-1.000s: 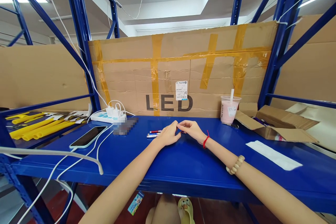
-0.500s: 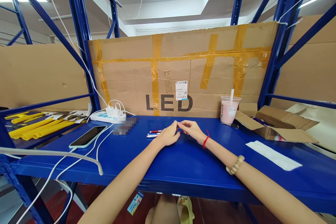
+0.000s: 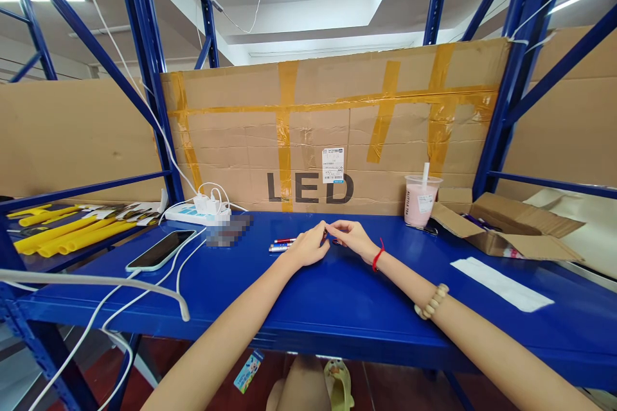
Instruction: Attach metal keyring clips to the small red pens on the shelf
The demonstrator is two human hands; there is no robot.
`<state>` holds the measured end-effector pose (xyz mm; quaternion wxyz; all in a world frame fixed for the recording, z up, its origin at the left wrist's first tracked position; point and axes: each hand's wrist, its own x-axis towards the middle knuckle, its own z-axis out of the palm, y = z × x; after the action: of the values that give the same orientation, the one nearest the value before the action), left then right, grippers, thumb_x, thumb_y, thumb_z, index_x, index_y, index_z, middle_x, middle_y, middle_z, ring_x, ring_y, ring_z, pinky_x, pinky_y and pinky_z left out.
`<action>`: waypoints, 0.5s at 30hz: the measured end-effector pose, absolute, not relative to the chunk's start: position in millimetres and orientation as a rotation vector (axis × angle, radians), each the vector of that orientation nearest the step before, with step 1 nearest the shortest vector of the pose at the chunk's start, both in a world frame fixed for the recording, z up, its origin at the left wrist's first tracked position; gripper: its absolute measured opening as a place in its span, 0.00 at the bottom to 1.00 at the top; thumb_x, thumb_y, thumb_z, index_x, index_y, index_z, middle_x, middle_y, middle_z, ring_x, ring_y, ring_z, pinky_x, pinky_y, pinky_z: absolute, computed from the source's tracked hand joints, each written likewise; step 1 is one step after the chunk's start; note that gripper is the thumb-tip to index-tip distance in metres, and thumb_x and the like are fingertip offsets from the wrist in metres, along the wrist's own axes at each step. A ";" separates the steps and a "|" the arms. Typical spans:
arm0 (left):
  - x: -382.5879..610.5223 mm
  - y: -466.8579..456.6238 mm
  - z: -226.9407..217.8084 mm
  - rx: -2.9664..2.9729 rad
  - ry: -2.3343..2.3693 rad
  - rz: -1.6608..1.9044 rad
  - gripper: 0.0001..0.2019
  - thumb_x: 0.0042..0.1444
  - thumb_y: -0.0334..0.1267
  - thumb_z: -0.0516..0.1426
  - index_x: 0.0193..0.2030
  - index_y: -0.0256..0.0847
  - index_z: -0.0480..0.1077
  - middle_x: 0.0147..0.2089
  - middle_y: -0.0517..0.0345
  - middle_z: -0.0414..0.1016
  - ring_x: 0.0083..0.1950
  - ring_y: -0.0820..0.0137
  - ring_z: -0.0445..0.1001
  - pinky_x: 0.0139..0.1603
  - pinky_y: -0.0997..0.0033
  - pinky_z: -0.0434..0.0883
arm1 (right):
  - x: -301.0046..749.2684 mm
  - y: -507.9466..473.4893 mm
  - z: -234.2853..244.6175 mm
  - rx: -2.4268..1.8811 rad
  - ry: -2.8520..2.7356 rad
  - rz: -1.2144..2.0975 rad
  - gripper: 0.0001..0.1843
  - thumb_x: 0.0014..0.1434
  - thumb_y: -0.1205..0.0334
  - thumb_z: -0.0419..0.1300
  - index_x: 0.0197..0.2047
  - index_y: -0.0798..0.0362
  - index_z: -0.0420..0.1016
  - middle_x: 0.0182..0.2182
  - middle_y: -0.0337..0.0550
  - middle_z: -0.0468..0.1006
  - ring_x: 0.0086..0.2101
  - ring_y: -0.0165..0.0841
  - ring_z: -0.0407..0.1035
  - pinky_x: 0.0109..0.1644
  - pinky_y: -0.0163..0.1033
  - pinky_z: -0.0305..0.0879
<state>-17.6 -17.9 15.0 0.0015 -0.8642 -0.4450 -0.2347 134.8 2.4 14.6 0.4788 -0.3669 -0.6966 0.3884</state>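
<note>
My left hand (image 3: pixel 310 246) and my right hand (image 3: pixel 353 236) meet at the fingertips over the middle of the blue table (image 3: pixel 380 327). Their fingers are pinched together, and whatever lies between them is too small and covered to make out. A bit of dark red shows just under my right fingers; I cannot tell what it belongs to. Partly behind my left hand lie a few pens (image 3: pixel 279 248), one red and others silver and blue, side by side on the table. On my right wrist are a red cord and a beaded bracelet.
Left on the table are a phone (image 3: pixel 161 250), white cables and a power strip (image 3: pixel 197 212). To the right stand a pink drink cup (image 3: pixel 420 201), an open cardboard box (image 3: pixel 518 225) and a white paper strip (image 3: pixel 501 284). A cardboard panel (image 3: pixel 231 141) closes the back; blue posts frame the sides.
</note>
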 end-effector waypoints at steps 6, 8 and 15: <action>-18.1 -17.3 14.0 -2.705 -1.369 -0.782 0.03 0.55 0.34 0.44 0.37 0.40 0.54 0.38 0.55 0.68 0.37 0.66 0.69 0.29 0.71 0.61 | 135.0 2.5 14.5 -0.904 -1.705 0.956 0.24 0.41 0.45 0.64 0.30 0.60 0.73 0.24 0.40 0.70 0.19 0.20 0.55 0.21 0.30 0.48; -18.2 -16.8 13.8 -2.708 -1.366 -0.793 0.03 0.55 0.34 0.44 0.37 0.40 0.54 0.38 0.55 0.68 0.37 0.66 0.69 0.29 0.71 0.60 | 135.2 1.2 15.3 -0.914 -1.705 0.960 0.24 0.41 0.45 0.64 0.29 0.60 0.73 0.23 0.39 0.69 0.19 0.20 0.54 0.21 0.30 0.49; -17.6 -15.9 12.6 -2.699 -1.403 -0.913 0.01 0.54 0.34 0.45 0.34 0.41 0.54 0.33 0.59 0.68 0.32 0.69 0.69 0.26 0.73 0.58 | 136.8 -2.1 20.3 -0.942 -1.707 0.973 0.24 0.39 0.44 0.64 0.27 0.60 0.73 0.19 0.37 0.67 0.19 0.20 0.54 0.21 0.30 0.49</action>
<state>-17.6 -15.9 12.6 -0.0170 -0.8496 -0.4417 -0.2876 136.8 -2.1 20.3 0.4630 -0.3833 -0.6943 0.3957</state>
